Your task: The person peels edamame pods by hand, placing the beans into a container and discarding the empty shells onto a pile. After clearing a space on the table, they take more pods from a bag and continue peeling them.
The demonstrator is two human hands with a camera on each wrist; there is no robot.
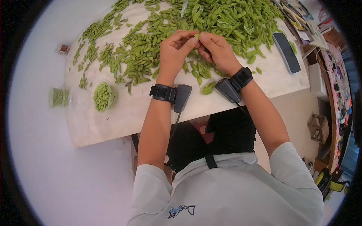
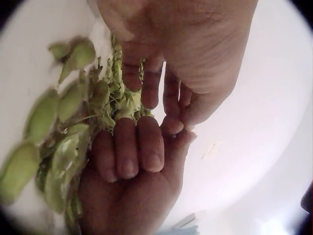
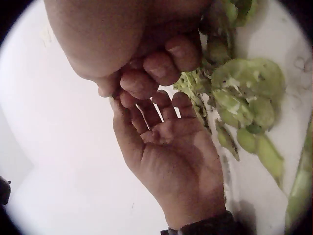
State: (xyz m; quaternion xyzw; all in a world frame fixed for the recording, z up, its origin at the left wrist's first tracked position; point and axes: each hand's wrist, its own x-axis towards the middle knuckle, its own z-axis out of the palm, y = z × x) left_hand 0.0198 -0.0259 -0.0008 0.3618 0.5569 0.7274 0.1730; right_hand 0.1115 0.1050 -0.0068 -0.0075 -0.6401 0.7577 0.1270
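In the head view, my left hand [image 1: 176, 51] and right hand [image 1: 218, 52] meet over the near edge of a heap of green soybean pods [image 1: 147, 56]. Thumbs and forefingers of both hands pinch a small green soybean pod [image 1: 197, 35], mostly hidden by the fingertips. The left wrist view has the left hand [image 2: 190, 49] on top, its other fingers loosely extended. Below it, the right hand [image 2: 132, 196] has its other fingers curled toward the palm. Fingertips of the two hands come together in the right wrist view too, where the pod is hidden.
A clear tub of shelled green beans [image 1: 102, 98] stands on the white table [image 1: 124, 124] to the left. Opened, pale pods [image 1: 224, 22] lie at the back. A phone [image 1: 287, 52] rests on the right, near assorted items [image 1: 298, 15] at the table's corner.
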